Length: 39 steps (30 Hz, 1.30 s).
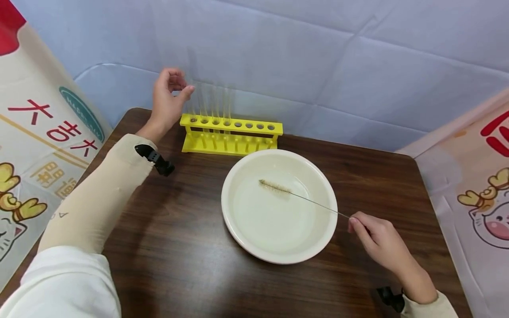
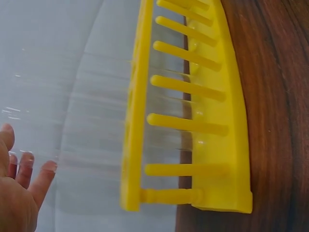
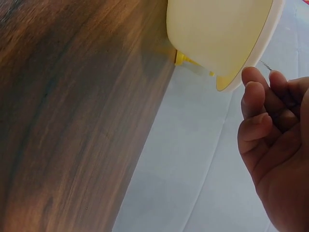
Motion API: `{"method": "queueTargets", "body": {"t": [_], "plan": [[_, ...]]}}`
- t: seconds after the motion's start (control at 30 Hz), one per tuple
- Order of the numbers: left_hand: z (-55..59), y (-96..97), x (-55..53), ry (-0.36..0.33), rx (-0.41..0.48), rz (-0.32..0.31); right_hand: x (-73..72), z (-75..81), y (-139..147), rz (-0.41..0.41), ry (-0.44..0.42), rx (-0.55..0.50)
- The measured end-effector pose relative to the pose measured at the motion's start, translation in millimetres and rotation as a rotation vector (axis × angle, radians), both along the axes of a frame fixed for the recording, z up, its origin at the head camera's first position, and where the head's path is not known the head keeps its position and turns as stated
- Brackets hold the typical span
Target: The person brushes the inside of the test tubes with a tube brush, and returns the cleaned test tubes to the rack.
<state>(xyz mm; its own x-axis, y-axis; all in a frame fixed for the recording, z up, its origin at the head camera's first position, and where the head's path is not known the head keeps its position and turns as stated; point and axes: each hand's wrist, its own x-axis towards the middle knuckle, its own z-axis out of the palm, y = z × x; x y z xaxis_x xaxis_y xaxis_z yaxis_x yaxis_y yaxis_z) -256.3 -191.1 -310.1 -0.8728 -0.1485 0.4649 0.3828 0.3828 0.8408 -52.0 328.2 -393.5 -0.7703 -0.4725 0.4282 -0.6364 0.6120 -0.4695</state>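
Observation:
At the back left, my left hand [image 1: 172, 95] is beside the top of the leftmost clear test tube [image 1: 191, 104], thumb and fingers parted. Several test tubes stand upright in the left holes of a yellow test tube rack [image 1: 258, 126]. The left wrist view shows the same hand [image 2: 21, 193] with fingers spread near the tubes' upper ends. My right hand [image 1: 379, 238] pinches the wire handle of a test tube brush [image 1: 274, 187] between thumb and fingers. Its bristled head reaches over the white basin [image 1: 229, 216]. In the right wrist view, the brush wire [image 3: 265, 65] shows just beyond the fingertips.
The round basin sits mid-table, just in front of the rack, with what looks like water inside. Pegs [image 2: 186, 123] line the rack's base. A pale cloth [image 1: 318, 66] hangs behind the dark wooden table [image 1: 171, 247], and printed sheets hang at both sides.

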Motion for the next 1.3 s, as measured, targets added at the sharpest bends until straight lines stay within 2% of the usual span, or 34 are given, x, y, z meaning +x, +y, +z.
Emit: {"method": "queueTargets", "body": {"t": [0.17,0.37,0.57,0.9,1.17,1.3], "plan": [[-11.5,-0.8,1.5,-0.054,-0.049,0.012,0.3,-2.3,-0.2,0.017,0.016,0.019],[-27.7,-2.9,2.0,-0.075,-0.08,0.016,0.2,-5.3,0.0,-0.001,0.03,0.006],[-44.2,-5.1,4.8,-0.134,-0.124,-0.004,1.6,-5.1,-1.8,0.003,0.029,0.005],[-53.0,-9.3,10.3,-0.178,-0.161,-0.008,0.6,-5.4,-1.3,-0.001,0.025,0.002],[-56.0,-10.7,8.9,-0.207,-0.178,-0.002,1.4,-3.2,-2.1,0.01,0.031,0.014],[-56.2,-12.0,8.5,-0.209,-0.175,-0.017,2.7,-1.9,-2.9,0.007,0.0,0.037]]}}
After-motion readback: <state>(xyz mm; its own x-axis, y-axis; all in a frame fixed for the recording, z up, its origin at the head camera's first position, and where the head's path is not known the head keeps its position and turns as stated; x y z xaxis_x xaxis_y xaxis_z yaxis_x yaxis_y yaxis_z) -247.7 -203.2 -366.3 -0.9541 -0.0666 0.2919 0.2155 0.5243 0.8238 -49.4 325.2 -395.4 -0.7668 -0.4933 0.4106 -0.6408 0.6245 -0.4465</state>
